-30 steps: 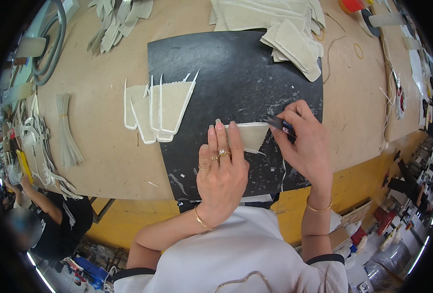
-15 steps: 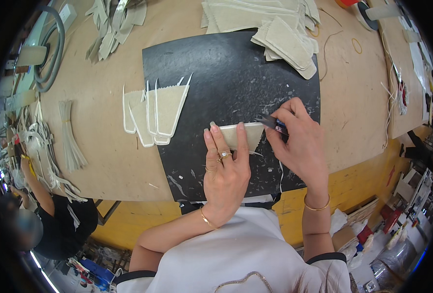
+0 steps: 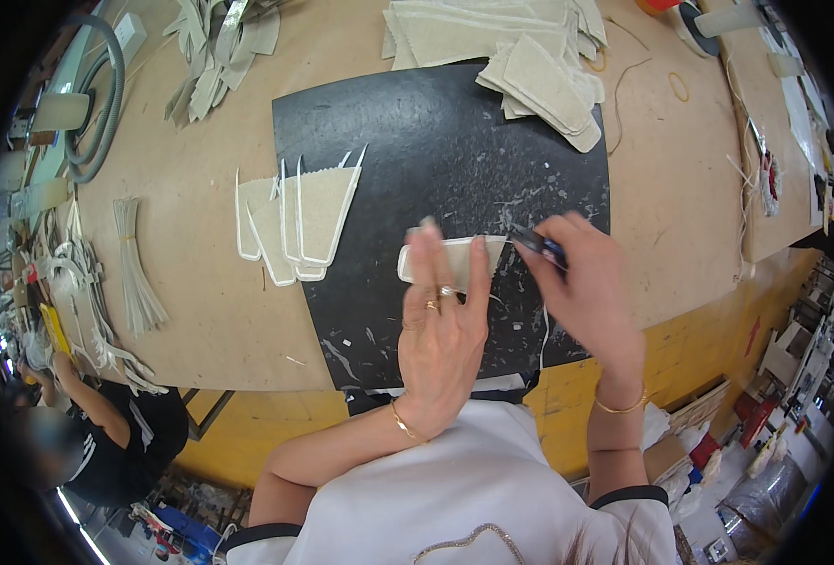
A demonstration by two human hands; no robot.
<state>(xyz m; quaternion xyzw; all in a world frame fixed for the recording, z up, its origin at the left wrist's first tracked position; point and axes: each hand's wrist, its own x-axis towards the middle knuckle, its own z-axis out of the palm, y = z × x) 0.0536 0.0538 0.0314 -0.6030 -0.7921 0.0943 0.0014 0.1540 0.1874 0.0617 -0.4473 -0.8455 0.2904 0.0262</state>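
A beige fabric piece [image 3: 494, 256] with white edge binding lies on the black mat [image 3: 389, 132] in front of me. Over it my left hand [image 3: 443, 339] is spread, fingers stretched out and partly blurred, covering its middle. My right hand [image 3: 586, 282], just right of the piece, is closed around small dark thread snips [image 3: 541, 245]. Their tips point left toward the piece's upper right corner. Whether the blades touch the binding cannot be made out. To the left, several similar bound pieces [image 3: 330, 212] overlap, with loose binding ends sticking up past their zigzag edges.
Stacks of unbound beige pieces [image 3: 549, 89] sit at the far right of the mat. A tied bundle of pale strips [image 3: 136, 264] and grey scraps [image 3: 219, 56] lie on the wooden table [image 3: 210, 311]. Another person [image 3: 106, 428] works at the left.
My left fingers have lifted and shifted slightly right, uncovering the piece's rounded left end. My right hand with the snips has moved a little to the right, away from the piece.
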